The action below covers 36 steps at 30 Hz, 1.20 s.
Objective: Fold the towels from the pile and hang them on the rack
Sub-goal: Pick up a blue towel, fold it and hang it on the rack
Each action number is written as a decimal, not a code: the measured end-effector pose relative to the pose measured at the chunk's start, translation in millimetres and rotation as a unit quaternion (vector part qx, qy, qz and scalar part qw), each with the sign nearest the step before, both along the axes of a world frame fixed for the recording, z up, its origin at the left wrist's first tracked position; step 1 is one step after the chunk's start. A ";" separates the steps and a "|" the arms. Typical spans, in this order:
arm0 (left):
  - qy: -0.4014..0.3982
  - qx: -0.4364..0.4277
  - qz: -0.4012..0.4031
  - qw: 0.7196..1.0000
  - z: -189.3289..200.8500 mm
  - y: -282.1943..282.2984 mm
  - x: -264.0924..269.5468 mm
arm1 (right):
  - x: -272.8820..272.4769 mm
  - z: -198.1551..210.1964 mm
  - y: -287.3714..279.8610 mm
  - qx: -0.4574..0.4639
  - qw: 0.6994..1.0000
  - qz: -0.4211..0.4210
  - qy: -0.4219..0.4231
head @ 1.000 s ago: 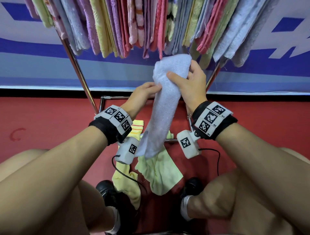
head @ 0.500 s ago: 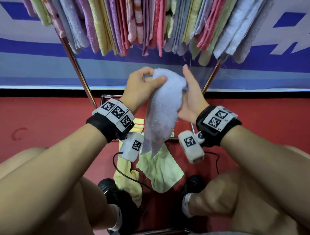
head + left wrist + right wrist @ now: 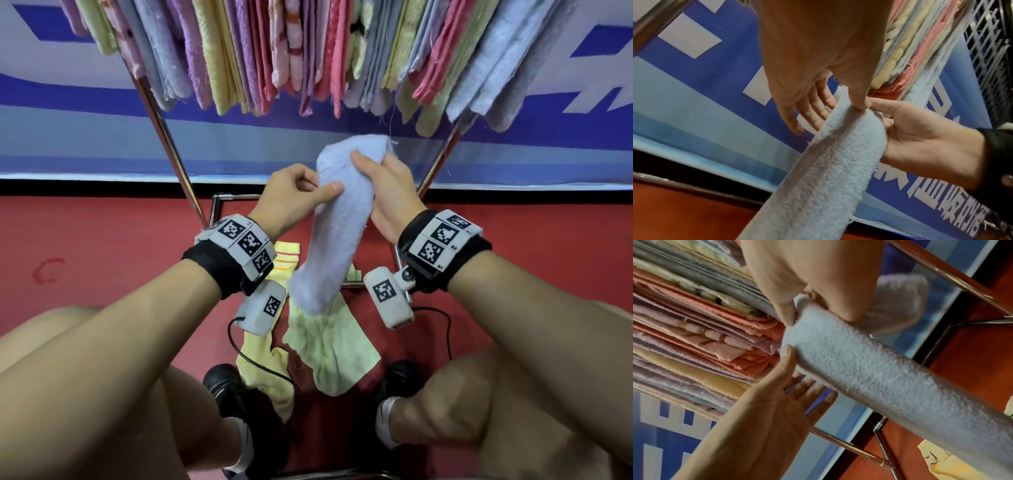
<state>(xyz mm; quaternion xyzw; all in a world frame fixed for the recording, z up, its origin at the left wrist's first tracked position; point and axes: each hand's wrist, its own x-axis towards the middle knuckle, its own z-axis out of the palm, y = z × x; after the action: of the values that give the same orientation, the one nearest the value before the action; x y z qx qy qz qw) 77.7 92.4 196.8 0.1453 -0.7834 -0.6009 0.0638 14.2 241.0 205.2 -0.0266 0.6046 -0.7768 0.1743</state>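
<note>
A light blue towel (image 3: 337, 226), folded into a narrow strip, hangs down in front of me below the rack's hung towels (image 3: 308, 51). My right hand (image 3: 371, 161) grips its top end, thumb on the near face and fingers behind; the right wrist view shows this pinch on the towel (image 3: 869, 369). My left hand (image 3: 322, 185) sits just left of the strip. Its thumb tip touches the towel's edge, and its fingers lie straight and spread in the left wrist view beside the towel (image 3: 828, 170). The towel's lower end dangles over the floor pile.
The chrome rack's slanted legs (image 3: 164, 137) and low crossbar (image 3: 236, 197) frame the hands. On the red floor lie a pale green towel (image 3: 329, 346) and a yellow striped one (image 3: 267, 359), between my two black shoes (image 3: 222, 383). A blue banner wall stands behind.
Half a second ago my left hand held the towel's top and my right palm lay flat against it. Now my right hand grips the top and my left thumb touches lower down.
</note>
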 end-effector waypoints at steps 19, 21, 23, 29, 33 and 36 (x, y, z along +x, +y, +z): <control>-0.009 0.163 -0.068 0.984 1.4 11.0 -3.4 | -2.9 14.6 2.7 -0.018 0.997 -0.057 0.042; -0.019 0.206 -0.071 0.976 4.1 11.8 -2.4 | -3.7 14.4 2.9 -0.021 0.997 -0.057 0.042; -0.016 0.188 -0.086 0.978 5.3 12.5 -0.7 | -3.8 14.8 3.7 -0.017 0.998 -0.056 0.038; 0.029 0.079 -0.044 0.995 -0.3 8.8 0.5 | -8.9 13.9 6.8 0.001 0.997 -0.055 0.055; 0.040 0.096 -0.044 0.994 2.3 8.1 -1.2 | -13.3 16.6 7.6 0.011 0.995 -0.058 0.076; 0.041 0.104 -0.013 0.994 1.3 4.5 -3.3 | -14.2 16.3 7.0 0.020 0.994 -0.052 0.092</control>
<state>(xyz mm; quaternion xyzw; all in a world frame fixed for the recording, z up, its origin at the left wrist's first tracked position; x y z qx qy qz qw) 74.4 96.8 198.2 0.1162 -0.7150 -0.6855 0.0731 0.0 247.9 221.5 -0.0629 0.6342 -0.7667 0.0783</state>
